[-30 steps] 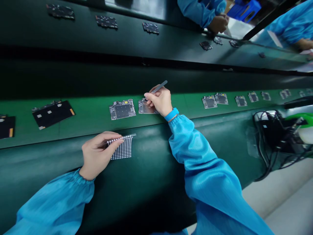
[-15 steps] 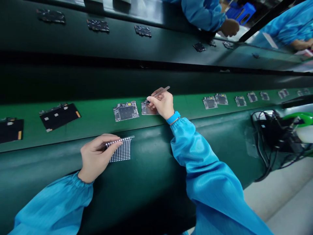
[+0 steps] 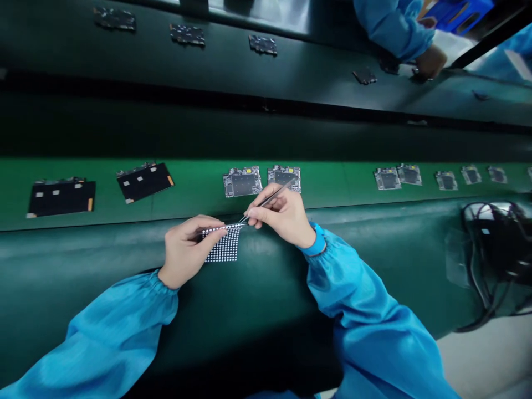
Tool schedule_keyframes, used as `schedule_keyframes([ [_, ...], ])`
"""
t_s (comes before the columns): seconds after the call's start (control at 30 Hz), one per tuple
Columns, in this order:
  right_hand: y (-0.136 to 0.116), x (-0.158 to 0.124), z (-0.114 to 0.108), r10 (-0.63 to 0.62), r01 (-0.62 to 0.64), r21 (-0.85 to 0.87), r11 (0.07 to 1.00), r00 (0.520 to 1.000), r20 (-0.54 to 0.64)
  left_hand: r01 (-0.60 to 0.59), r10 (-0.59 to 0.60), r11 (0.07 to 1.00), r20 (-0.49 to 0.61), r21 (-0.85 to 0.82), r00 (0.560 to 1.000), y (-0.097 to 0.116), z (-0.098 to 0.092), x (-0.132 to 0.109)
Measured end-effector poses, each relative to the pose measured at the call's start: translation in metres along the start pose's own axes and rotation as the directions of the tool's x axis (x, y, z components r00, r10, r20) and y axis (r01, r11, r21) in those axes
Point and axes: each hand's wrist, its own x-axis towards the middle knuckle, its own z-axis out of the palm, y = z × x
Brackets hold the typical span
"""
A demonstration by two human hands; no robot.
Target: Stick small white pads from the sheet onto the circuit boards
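Note:
My left hand (image 3: 188, 250) pinches a dark sheet covered in rows of white dots (image 3: 224, 246), its top edge folded over. Between the fingers of my right hand (image 3: 286, 216) are metal tweezers (image 3: 270, 200), whose tips touch or nearly touch the sheet's upper right edge. Just beyond lie two circuit boards on the green belt, a left one (image 3: 242, 182) and a right one (image 3: 284, 174), the latter partly hidden by my right hand.
Two black-covered boards (image 3: 62, 198) lie left on the belt (image 3: 199, 172); several bare boards (image 3: 388, 179) lie right. Dark boards (image 3: 187, 35) rest on the far ledge, near another person's hand (image 3: 431, 61). Black cables (image 3: 474, 271) hang at the right.
My right hand has come back from the right circuit board to the dotted sheet, bringing the tweezer tips to its edge. The view has shifted, and the other person's hand is lower, at the far ledge.

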Motion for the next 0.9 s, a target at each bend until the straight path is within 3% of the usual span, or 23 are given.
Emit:
schedule_keyframes([
  [0.53,0.002,0.002,-0.001,0.055,-0.055,-0.002,0.999,0.999,0.001,-0.012,0.012,1.0,0.016,0.013,1.0,-0.003,0.0,0.0],
  [0.9,0.0,0.011,-0.009,-0.027,0.026,-0.021,0.999,0.999,-0.028,-0.006,0.006,1.0,0.013,0.01,1.0,-0.002,0.0,-0.001],
])
